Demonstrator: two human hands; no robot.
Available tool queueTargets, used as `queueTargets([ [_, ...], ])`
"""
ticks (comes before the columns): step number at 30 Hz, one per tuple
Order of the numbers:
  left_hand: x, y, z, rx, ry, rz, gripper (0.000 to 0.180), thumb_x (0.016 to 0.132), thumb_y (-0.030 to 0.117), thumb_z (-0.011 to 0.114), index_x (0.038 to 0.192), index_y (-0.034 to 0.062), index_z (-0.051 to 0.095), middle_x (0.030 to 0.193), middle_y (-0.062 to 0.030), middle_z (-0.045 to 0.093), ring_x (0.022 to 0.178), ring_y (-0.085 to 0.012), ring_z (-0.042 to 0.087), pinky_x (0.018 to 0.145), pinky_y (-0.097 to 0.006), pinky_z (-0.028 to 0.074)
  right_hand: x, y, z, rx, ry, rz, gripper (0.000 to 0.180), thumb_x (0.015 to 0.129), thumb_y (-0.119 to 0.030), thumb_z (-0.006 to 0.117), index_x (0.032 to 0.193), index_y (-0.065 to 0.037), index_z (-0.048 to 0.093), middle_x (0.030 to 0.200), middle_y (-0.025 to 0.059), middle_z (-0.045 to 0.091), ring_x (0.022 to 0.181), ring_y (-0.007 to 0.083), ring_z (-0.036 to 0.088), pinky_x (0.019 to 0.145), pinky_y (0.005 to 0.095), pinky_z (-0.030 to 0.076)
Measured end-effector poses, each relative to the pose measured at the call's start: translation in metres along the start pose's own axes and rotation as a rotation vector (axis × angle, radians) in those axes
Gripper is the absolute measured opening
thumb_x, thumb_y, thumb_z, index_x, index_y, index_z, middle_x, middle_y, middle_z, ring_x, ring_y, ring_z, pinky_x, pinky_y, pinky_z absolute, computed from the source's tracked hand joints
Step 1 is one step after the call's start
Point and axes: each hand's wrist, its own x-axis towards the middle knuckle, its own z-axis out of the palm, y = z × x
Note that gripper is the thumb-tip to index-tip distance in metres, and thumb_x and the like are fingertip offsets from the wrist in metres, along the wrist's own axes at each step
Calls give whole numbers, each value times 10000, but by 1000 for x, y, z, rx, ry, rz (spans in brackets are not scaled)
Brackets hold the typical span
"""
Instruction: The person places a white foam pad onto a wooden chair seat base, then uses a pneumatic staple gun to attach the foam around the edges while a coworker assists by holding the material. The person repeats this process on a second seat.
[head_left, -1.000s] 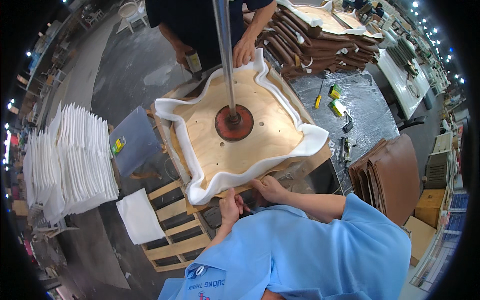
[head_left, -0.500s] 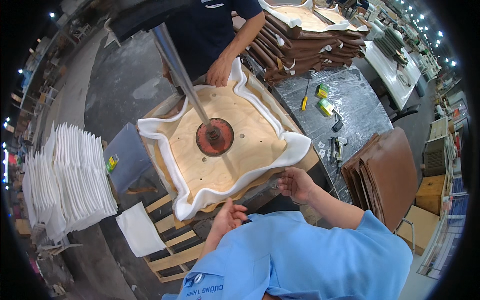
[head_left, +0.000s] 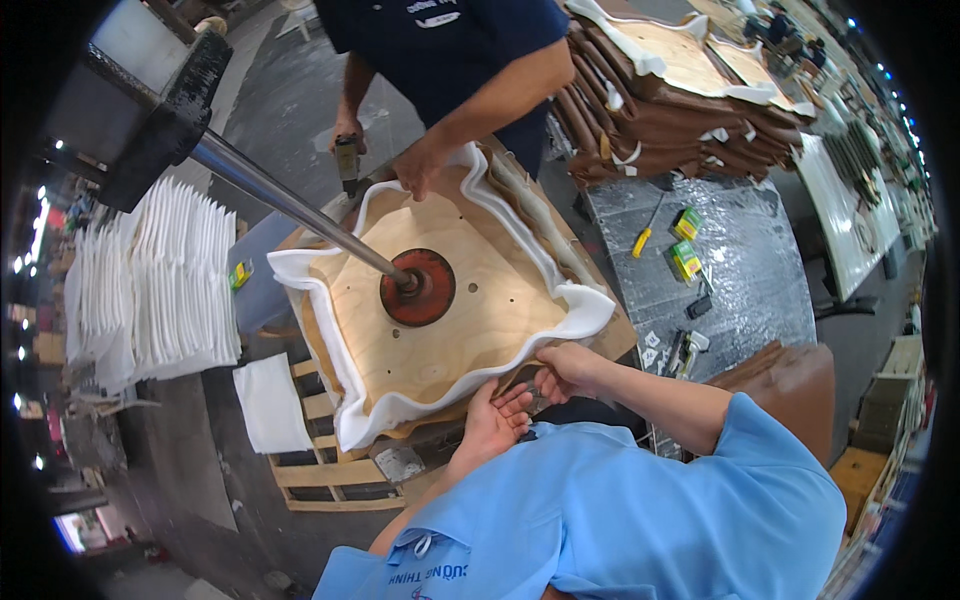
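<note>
A square plywood panel (head_left: pixel 440 350) with white padding (head_left: pixel 470 385) wrapping up around its rim lies on the work stand, a tan-brown cover edge (head_left: pixel 515 375) showing outside the padding. At the near edge, my right hand (head_left: pixel 568 370) pinches that cover edge. My left hand (head_left: pixel 497 418) is just left of it, palm up and fingers stretched out below the edge. A metal press rod (head_left: pixel 300 215) ends in a round red disc (head_left: pixel 432 288) on the panel. Across from me, a co-worker's hand (head_left: pixel 420 165) touches the far edge while the other holds a staple gun (head_left: pixel 347 160).
White padding sheets (head_left: pixel 150 290) stand stacked at left above a wooden pallet (head_left: pixel 330 475). On the right table (head_left: pixel 740 230) lie a yellow-handled screwdriver (head_left: pixel 643 240), green-yellow boxes (head_left: pixel 686 258) and another staple gun (head_left: pixel 690 350). Brown covers (head_left: pixel 680 120) are piled beyond; more brown sheets (head_left: pixel 780 385) sit near my right elbow.
My hands have come together at the near edge, and the right now pinches the cover. The co-worker's staple gun has come into view. The whole view has shifted and turned.
</note>
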Motion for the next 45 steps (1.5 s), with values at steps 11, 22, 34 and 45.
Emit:
queueTargets([
  [11, 8, -18, 24, 277, 205, 427, 685, 1104, 598, 384, 876, 35, 702, 616, -43, 651, 533, -180, 635, 479, -286, 454, 1, -26, -27, -354, -180, -25, 579, 1114, -465, 469, 855, 2, 691, 642, 99, 671, 538, 210, 664, 519, 336, 539],
  [22, 15, -38, 19, 327, 198, 664, 684, 1082, 603, 486, 743, 44, 686, 560, -66, 600, 492, -157, 552, 501, -309, 430, 4, -6, -48, -364, -210, -218, 620, 1101, -513, 503, 873, 31, 694, 637, 101, 656, 610, 203, 673, 593, 328, 541],
  [34, -99, -18, -97, -18, 358, 531, 573, 1077, 606, 511, 1107, 53, 656, 862, -90, 743, 705, -240, 727, 637, -385, 586, -23, 17, 14, -143, -234, -128, 501, 1107, -427, 559, 1146, 39, 739, 840, 108, 745, 730, 194, 724, 656, 310, 557],
  [45, -99, 35, -116, -87, 230, 369, 404, 1026, 343, 402, 1106, 16, 625, 867, -123, 746, 636, -235, 698, 595, -371, 588, 46, 27, 174, 319, -385, 210, 698, 1082, -675, 378, 1163, -73, 722, 811, 34, 738, 636, 193, 697, 529, 295, 458],
])
